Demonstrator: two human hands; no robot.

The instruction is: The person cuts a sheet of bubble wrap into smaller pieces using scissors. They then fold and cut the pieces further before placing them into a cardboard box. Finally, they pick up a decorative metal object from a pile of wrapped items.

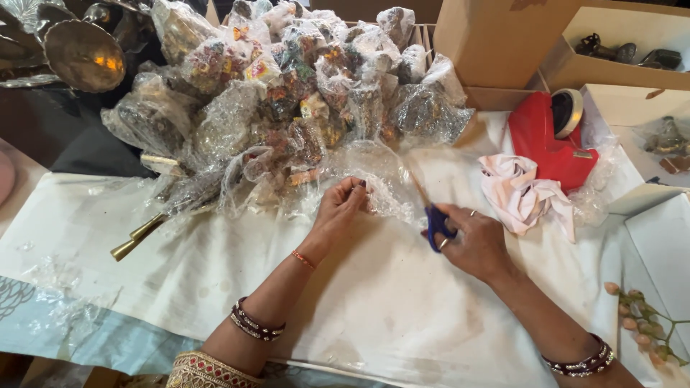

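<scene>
Fingers of the left hand [339,208] are pinching the edge of a crinkled clear plastic sheet [374,176], while the right hand [471,241] is gripping blue-handled scissors [435,224] whose blade is lying against that sheet. Both are working over a stained white cloth [374,302] covering the tabletop. Just behind them, a heap of glittery ornaments in bubble wrap [287,93] is piling up. To the right, a crumpled pink-white rag [521,194] is lying beside a red tape dispenser [550,136], with open cardboard boxes [503,43] standing behind.
</scene>
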